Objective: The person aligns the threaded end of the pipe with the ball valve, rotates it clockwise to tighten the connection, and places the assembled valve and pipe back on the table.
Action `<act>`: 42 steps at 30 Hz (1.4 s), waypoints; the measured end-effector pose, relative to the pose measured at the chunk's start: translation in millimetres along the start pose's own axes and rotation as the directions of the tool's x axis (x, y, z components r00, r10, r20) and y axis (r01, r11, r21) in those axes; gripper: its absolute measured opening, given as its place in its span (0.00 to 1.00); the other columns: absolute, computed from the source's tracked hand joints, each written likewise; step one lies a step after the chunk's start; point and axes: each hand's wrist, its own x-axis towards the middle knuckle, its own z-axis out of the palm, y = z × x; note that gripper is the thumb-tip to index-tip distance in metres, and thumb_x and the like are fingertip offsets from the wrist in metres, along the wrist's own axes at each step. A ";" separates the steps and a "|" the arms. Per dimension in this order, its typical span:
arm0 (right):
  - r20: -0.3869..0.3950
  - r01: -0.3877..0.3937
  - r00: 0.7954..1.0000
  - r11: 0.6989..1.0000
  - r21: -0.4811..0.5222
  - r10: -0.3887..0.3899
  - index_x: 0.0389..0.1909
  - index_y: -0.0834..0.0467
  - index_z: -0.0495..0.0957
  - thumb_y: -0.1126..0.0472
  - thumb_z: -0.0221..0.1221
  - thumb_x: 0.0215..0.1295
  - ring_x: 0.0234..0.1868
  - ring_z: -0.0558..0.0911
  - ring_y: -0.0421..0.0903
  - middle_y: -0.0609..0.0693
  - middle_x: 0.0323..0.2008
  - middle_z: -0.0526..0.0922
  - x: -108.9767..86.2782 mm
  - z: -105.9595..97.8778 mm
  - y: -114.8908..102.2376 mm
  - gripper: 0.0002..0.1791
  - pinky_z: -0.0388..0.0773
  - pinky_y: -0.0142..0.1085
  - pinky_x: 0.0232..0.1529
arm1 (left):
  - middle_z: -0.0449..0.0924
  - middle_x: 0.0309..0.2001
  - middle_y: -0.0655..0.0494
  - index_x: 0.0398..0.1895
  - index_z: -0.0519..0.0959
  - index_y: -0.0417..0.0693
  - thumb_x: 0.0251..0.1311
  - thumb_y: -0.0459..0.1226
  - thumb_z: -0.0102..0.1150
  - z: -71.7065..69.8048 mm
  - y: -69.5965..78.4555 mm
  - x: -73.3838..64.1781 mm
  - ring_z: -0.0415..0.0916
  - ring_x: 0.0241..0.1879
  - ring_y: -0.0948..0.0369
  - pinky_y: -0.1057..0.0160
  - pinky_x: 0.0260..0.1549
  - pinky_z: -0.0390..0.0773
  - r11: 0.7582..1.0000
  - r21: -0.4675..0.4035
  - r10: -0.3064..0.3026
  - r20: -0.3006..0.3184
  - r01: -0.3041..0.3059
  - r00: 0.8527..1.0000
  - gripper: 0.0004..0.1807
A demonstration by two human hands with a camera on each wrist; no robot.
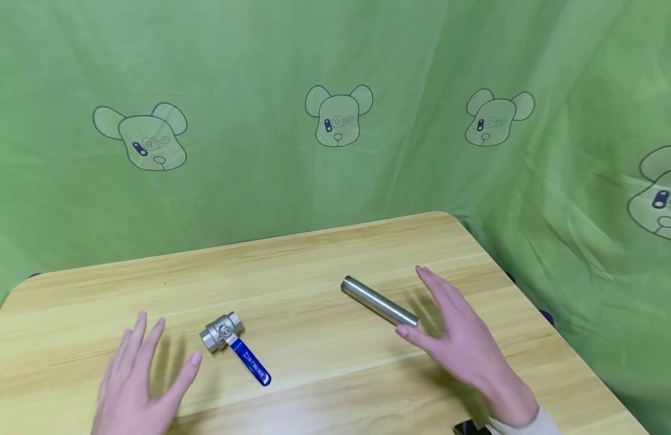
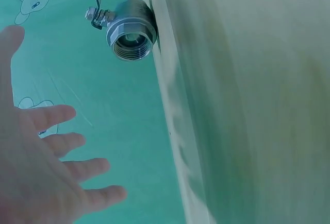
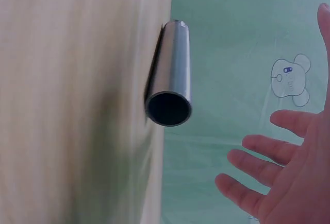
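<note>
A steel ball valve point(image 1: 222, 332) with a blue lever handle point(image 1: 251, 362) lies on the wooden table, left of the middle. My left hand point(image 1: 136, 386) is spread just to its left, thumb toward the valve, holding nothing. In the left wrist view the threaded bore of the valve point(image 2: 131, 36) faces the camera, beyond the spread fingers. A short metal pipe point(image 1: 376, 300) lies slanted on the right half of the table. Beside its near end, my right hand point(image 1: 460, 338) has its fingers apart and grips nothing. The right wrist view shows the hollow end of the pipe point(image 3: 169, 105).
The light wooden table point(image 1: 314, 399) has rounded far corners. Behind it and to the right hangs a green curtain point(image 1: 248, 121) printed with bear heads. A small black object point(image 1: 470, 428) shows beneath the right wrist at the bottom edge.
</note>
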 end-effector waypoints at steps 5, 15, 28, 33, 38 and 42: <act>-0.033 -0.010 0.999 0.993 0.118 0.014 0.87 0.47 0.54 0.42 0.67 0.73 0.78 0.69 0.68 0.61 0.81 0.65 5.2 5.5 9.9 0.48 0.71 0.73 0.72 | 0.35 0.90 0.50 0.88 0.52 0.53 0.76 0.59 0.59 -5.1 1.2 3.8 0.42 0.84 0.27 0.08 0.67 0.49 0.998 -0.040 -0.054 0.052 0.056 0.997 0.47; -0.088 -0.128 0.979 0.893 0.431 0.183 0.76 0.57 0.71 0.52 0.65 0.78 0.60 0.81 0.31 0.59 0.67 0.82 8.7 16.8 34.7 0.31 0.77 0.14 0.58 | 0.69 0.80 0.54 0.84 0.62 0.55 0.83 0.54 0.49 -9.7 -20.8 10.6 0.75 0.72 0.64 0.82 0.61 0.75 0.885 -0.392 -0.166 0.239 0.251 0.957 0.33; 0.019 -0.244 0.939 0.625 0.741 0.343 0.66 0.68 0.77 0.54 0.63 0.80 0.54 0.89 0.37 0.42 0.54 0.91 12.2 29.1 61.1 0.25 0.88 0.25 0.57 | 0.88 0.61 0.52 0.63 0.83 0.43 0.84 0.30 0.46 14.9 -61.7 16.1 0.86 0.62 0.60 0.66 0.63 0.87 0.308 -0.918 0.032 0.274 0.251 0.961 0.17; 0.042 -0.288 0.939 0.714 0.638 0.340 0.67 0.64 0.78 0.53 0.67 0.76 0.52 0.86 0.33 0.40 0.53 0.89 13.4 30.4 59.4 0.26 0.85 0.21 0.55 | 0.89 0.60 0.59 0.68 0.78 0.38 0.78 0.31 0.58 16.3 -46.8 12.6 0.87 0.59 0.66 0.71 0.60 0.87 0.492 -0.830 -0.068 0.266 0.264 0.962 0.19; 0.053 -0.272 0.958 0.835 0.477 0.282 0.67 0.59 0.79 0.51 0.73 0.69 0.49 0.81 0.34 0.53 0.57 0.87 16.0 33.9 53.8 0.30 0.81 0.21 0.49 | 0.86 0.60 0.73 0.75 0.71 0.37 0.70 0.33 0.70 17.6 -23.4 17.1 0.84 0.58 0.73 0.78 0.57 0.84 0.653 -0.701 -0.133 0.267 0.288 0.954 0.32; 0.055 -0.243 0.969 0.905 0.348 0.239 0.66 0.54 0.80 0.47 0.77 0.64 0.50 0.79 0.37 0.52 0.58 0.86 16.3 38.1 49.4 0.33 0.77 0.23 0.48 | 0.81 0.67 0.69 0.78 0.69 0.44 0.64 0.33 0.75 24.7 -7.1 23.1 0.79 0.59 0.78 0.82 0.59 0.79 0.686 -0.654 -0.162 0.290 0.319 0.943 0.40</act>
